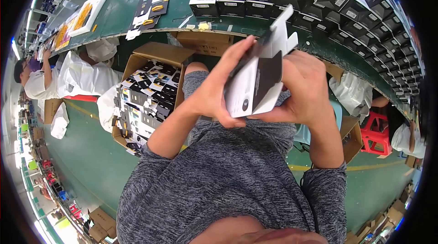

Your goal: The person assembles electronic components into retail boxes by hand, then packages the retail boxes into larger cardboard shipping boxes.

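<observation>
Between my two hands, above my lap, is a black and white cardboard box [242,89] with its end flaps standing out. My left hand [219,86] grips its left side, thumb at the near end and fingers along the far edge. The right hand [303,86] closes on the box's right side, its fingers partly hidden behind the panels. To the left of my knee stands a large brown carton [157,52] filled with many flat black and white boxes [150,89].
The green workbench [180,4] runs across ahead. Rows of finished-looking black boxes [262,6] are stacked at its right. Flat printed boxes [153,0] and a white tray [93,13] lie to the left. A red stool [376,132] stands at right; another person [39,79] sits far left.
</observation>
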A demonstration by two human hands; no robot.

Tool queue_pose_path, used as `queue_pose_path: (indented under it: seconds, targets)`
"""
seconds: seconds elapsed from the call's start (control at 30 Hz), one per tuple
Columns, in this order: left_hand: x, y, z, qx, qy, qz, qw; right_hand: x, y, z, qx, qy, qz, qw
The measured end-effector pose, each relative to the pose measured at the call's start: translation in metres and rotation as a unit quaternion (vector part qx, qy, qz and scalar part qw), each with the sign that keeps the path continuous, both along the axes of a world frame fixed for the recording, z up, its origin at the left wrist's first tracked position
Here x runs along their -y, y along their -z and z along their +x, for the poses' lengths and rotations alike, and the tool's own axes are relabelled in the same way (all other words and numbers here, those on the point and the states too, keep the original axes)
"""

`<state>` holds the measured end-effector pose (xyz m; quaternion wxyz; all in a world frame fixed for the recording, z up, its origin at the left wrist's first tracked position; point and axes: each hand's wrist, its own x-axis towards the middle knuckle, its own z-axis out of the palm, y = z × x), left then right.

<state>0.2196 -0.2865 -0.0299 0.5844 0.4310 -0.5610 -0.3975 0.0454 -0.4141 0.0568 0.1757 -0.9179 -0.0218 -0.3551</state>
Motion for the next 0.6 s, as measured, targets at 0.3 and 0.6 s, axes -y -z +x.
queue_pose_path:
  seconds: [0.3, 0.6]
  targets:
    - [-0.002, -0.018, -0.013, -0.107, -0.281, -0.004, 0.954, -0.016, 0.069, -0.029, 0.14, 0.118, 0.18, 0.966]
    - [0.0, -0.046, -0.028, -0.16, -0.038, -0.067, 0.984, -0.004, 0.063, -0.034, -0.079, -0.066, 0.489, 0.866]
